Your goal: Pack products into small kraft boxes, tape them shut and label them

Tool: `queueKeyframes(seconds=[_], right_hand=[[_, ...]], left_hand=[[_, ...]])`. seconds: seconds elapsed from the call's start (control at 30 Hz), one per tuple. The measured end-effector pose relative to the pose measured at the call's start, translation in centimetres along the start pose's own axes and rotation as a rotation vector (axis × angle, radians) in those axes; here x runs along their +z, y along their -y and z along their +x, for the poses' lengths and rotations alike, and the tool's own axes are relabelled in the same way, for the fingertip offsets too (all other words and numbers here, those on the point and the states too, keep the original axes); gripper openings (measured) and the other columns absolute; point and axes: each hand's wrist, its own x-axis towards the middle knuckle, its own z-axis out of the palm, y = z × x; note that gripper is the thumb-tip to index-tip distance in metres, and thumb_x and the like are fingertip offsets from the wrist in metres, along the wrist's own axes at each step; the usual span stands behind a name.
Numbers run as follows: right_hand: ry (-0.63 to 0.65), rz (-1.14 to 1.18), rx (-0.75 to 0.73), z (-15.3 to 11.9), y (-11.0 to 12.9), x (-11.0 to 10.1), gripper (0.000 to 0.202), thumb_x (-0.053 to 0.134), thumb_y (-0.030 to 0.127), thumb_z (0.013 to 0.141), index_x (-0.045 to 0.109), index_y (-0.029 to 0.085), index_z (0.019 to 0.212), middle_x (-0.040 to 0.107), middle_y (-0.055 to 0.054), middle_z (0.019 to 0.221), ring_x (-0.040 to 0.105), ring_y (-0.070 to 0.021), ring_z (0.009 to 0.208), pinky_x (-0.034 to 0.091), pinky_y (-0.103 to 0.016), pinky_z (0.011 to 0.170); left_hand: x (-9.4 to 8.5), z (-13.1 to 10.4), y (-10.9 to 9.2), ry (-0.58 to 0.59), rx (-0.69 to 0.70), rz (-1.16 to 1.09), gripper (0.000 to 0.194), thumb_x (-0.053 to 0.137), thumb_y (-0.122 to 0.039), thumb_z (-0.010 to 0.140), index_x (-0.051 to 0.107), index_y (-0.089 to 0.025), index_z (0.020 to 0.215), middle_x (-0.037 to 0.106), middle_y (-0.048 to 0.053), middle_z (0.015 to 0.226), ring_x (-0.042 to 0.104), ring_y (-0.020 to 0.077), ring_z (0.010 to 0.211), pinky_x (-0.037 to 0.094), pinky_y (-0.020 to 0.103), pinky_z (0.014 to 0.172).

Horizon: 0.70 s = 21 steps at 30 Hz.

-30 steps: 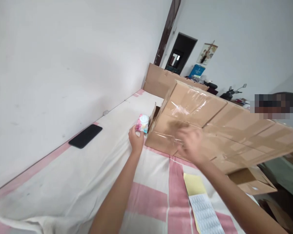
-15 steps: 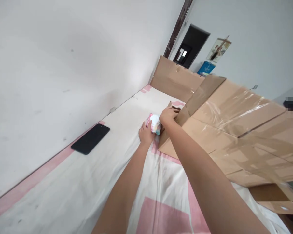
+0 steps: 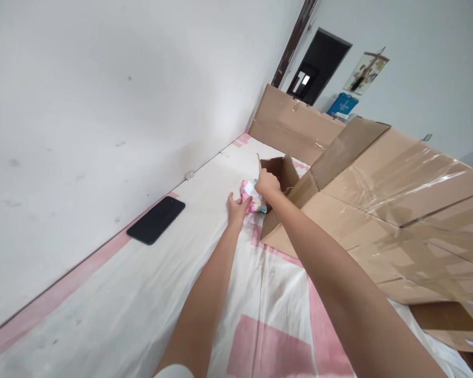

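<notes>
Steadying soft squarish pink-and-white packet, left hand spreading fingers apart; right hand curling, grip unclear; loose hold risking slip imo.

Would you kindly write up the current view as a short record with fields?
left hand: fingers spread, thumb at the colourful pack
right hand: over the pack's upper right part; its grip is unclear
pack: pink, white and teal, on the cloth
open box: brown cardboard, just beyond the right hand
taped cardboard: large, right of the pack
phone-like object: black, flat on the cloth, near the white wall
background: blue bag, wall hanging, dark doorway
</notes>
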Motion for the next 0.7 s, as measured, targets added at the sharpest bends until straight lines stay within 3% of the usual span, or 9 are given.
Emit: queueKeyframes(seconds=[0.07, 0.1, 0.2, 0.27, 0.5, 0.7], right_hand=[[-0.001, -0.015, -0.026, -0.3, -0.1, 0.1, 0.047, 0.059, 0.003, 0.089, 0.049, 0.004, 0.135, 0.067, -0.025, 0.126, 0.065, -0.0346, 0.121, 0.055, -0.048, 0.095], [-0.007, -0.027, -0.041, -0.5, -0.1, 0.1, 0.045, 0.059, 0.004, 0.089, 0.049, 0.006, 0.134, 0.067, -0.025, 0.126, 0.066, -0.034, 0.12, 0.055, -0.046, 0.094], [-0.025, -0.097, -0.125, -1.1, -0.1, 0.3, 0.042, 0.059, 0.007, 0.089, 0.05, 0.009, 0.13, 0.069, -0.024, 0.122, 0.069, -0.0319, 0.115, 0.055, -0.04, 0.091], [-0.037, -0.158, -0.221, -1.7, 0.1, 0.3, 0.04, 0.059, 0.008, 0.089, 0.049, 0.011, 0.128, 0.07, -0.023, 0.118, 0.07, -0.0315, 0.111, 0.054, -0.039, 0.089], [-0.11, -0.234, -0.447, -3.9, 0.0, -1.2, 0.036, 0.05, 0.008, 0.091, 0.047, 0.014, 0.127, 0.07, -0.02, 0.119, 0.071, -0.0321, 0.106, 0.052, -0.039, 0.086], [-0.149, -0.277, -0.665, -6.9, -0.1, -0.9, 0.049, 0.046, 0.009, 0.093, 0.041, 0.014, 0.141, 0.065, -0.017, 0.127, 0.071, -0.028, 0.098, 0.052, -0.036, 0.079]], left_hand=[[0.1, 0.3, 0.0, -0.022, -0.076, -0.106, 0.099, 0.076, -0.039, 0.087, 0.015, -0.017, 0.161, 0.063, 0.022, 0.137, 0.07, 0.0218, 0.112, 0.056, 0.032, 0.091], [0.2, 0.4, 0.0, -0.021, -0.109, -0.151, 0.089, 0.074, -0.04, 0.089, 0.024, -0.016, 0.158, 0.066, 0.02, 0.133, 0.071, 0.0211, 0.107, 0.057, 0.032, 0.088], [0.3, 0.7, 0.0, -0.003, -0.178, -0.251, 0.05, 0.069, -0.04, 0.093, 0.056, -0.015, 0.133, 0.072, 0.011, 0.114, 0.072, 0.0187, 0.092, 0.06, 0.035, 0.081], [0.2, 0.8, -0.3, -0.002, -0.208, -0.303, 0.036, 0.071, -0.038, 0.092, 0.063, -0.015, 0.119, 0.072, 0.007, 0.104, 0.07, 0.0171, 0.085, 0.06, 0.035, 0.077], [-1.1, 1.5, -2.5, 0.009, -0.309, -0.459, 0.039, 0.08, -0.05, 0.079, 0.065, -0.018, 0.096, 0.067, 0.002, 0.074, 0.066, 0.0148, 0.066, 0.051, 0.025, 0.062], [-2.5, 1.6, -4.5, 0.147, -0.217, -0.514, 0.03, 0.062, -0.048, 0.092, 0.062, -0.019, 0.097, 0.065, 0.0, 0.072, 0.066, 0.0164, 0.069, 0.054, 0.03, 0.068]])
